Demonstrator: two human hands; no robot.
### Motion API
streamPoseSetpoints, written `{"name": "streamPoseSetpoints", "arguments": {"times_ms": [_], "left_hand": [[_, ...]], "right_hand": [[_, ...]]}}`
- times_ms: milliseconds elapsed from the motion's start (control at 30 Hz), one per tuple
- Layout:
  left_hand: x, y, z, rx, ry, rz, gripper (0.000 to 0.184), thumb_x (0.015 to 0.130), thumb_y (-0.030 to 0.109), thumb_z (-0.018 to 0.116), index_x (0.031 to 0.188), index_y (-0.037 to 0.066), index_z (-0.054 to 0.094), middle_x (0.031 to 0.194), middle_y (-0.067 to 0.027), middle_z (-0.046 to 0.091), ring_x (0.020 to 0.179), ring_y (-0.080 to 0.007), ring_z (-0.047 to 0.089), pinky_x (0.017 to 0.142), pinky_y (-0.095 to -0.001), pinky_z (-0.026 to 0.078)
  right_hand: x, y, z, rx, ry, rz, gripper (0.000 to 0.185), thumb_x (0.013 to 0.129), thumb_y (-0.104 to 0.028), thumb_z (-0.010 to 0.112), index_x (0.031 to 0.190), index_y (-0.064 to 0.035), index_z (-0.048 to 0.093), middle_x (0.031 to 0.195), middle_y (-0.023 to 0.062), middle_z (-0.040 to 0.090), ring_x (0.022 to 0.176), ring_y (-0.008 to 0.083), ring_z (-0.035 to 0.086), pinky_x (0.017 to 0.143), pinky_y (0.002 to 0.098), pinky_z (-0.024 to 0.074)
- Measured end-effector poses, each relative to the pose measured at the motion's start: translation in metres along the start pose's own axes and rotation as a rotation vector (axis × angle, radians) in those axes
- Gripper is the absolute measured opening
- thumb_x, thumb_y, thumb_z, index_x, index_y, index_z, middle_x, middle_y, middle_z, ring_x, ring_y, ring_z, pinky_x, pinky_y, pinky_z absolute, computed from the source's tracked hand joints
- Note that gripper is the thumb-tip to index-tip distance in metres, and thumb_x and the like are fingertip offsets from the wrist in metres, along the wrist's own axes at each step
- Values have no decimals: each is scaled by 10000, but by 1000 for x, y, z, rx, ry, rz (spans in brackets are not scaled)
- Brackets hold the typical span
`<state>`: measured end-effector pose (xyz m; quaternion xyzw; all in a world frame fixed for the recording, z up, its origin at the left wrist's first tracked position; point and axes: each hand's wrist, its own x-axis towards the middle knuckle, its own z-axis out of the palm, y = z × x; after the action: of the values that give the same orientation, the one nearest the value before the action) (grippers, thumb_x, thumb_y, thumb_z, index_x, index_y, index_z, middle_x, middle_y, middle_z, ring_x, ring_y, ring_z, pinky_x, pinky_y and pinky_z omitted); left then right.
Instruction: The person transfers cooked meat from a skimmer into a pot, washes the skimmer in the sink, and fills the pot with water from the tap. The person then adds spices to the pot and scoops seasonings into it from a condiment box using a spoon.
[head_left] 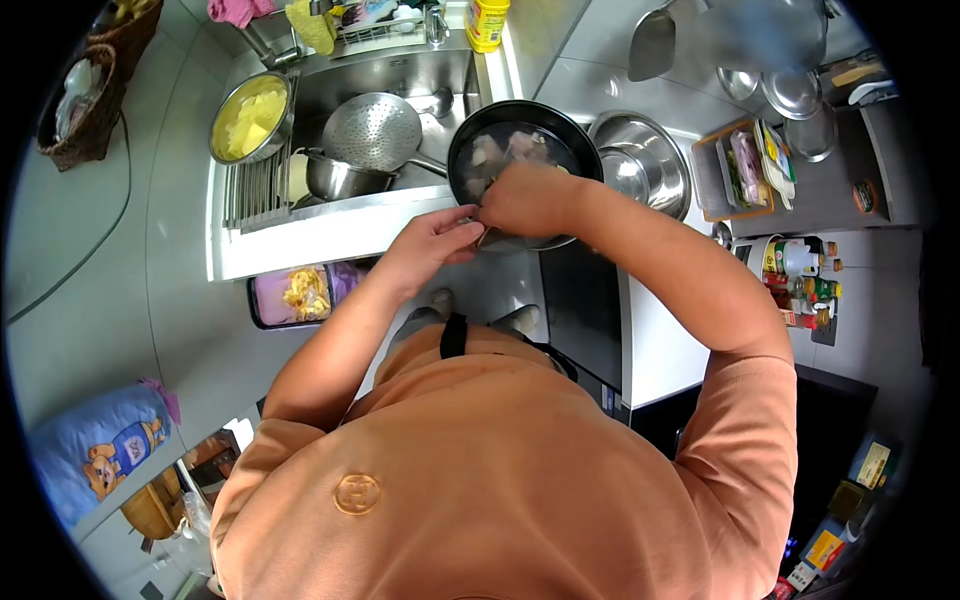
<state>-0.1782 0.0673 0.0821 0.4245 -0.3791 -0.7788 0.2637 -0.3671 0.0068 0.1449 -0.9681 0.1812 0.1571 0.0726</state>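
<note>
Pan: the dark pan (577,138) stands in front of the person, between the sink (400,75) on the left and the metal bowls on the right; it is round, so no long axis stands out, and no handle can be made out.
Meat: the pale pieces (528,147) lie in liquid inside the pan, just beyond the right hand; they are irregular, with no clear lengthwise direction.
Right hand: this hand (525,203) is the nearer to the meat, reaching over the near part of the pan with its fingers curled downward; the fingertips are hidden, so one cannot tell whether they pinch anything.
Left hand: this hand (432,245) is just outside the near-left rim, thumb and fingers drawn close together beside the right hand's fingers; whether something is pinched there cannot be told.
In the way: the right hand covers the near part of the pan and some of its contents.
Left side: a perforated scoop (373,132) and a small pot (345,178) are at the sink, with a bowl (284,100) of yellow slices (253,125) farther out.
Right side: a large metal bowl (668,150) sits just beside the pan, with a smaller bowl (624,176) inside its outline.
</note>
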Motion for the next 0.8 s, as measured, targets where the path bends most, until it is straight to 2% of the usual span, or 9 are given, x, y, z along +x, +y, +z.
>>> {"name": "streamPoseSetpoints", "arguments": {"times_ms": [133,233,367,467,667,800], "left_hand": [[6,2,-3,-72,-31,-39,429,930,217,564,1302,16,487,1166,-30,582,1027,-108,553,897,-323,487],[3,15,6,-130,-20,-15,435,917,223,592,1276,-4,500,1083,-40,599,970,-126,573,875,-303,498],[6,22,11,-101,-2,4,420,927,224,578,1269,-10,504,1086,-43,600,944,-120,573,876,-299,499],[7,27,10,-66,27,4,432,926,226,578,1274,-17,497,1092,-47,601,937,-113,568,872,-293,499],[13,16,6,-14,138,37,484,906,249,609,1283,-28,487,1099,-51,604,976,-108,570,860,-271,494],[13,13,10,39,176,72,500,895,248,626,1283,-35,486,1135,-65,597,1003,-111,567,850,-264,492]], "right_hand": [[-18,1,-13,86,92,58,166,798,-143,534,831,-58,673,801,141,675,778,321,660,669,414,520],[-31,-4,-20,114,174,108,155,799,-149,542,848,-60,659,798,137,672,780,322,657,675,414,517],[-48,-7,-21,208,356,139,111,777,-144,573,823,-63,632,789,136,667,745,325,648,651,418,506],[-61,-9,-17,420,509,247,98,765,-101,602,845,-48,621,759,124,652,675,267,641,610,370,496],[-66,-11,20,1353,784,549,126,813,-64,607,927,-16,631,703,34,616,606,101,569,554,234,452],[-68,-20,25,1529,787,738,107,844,-75,592,892,8,637,717,25,617,602,84,561,547,219,447]]}}
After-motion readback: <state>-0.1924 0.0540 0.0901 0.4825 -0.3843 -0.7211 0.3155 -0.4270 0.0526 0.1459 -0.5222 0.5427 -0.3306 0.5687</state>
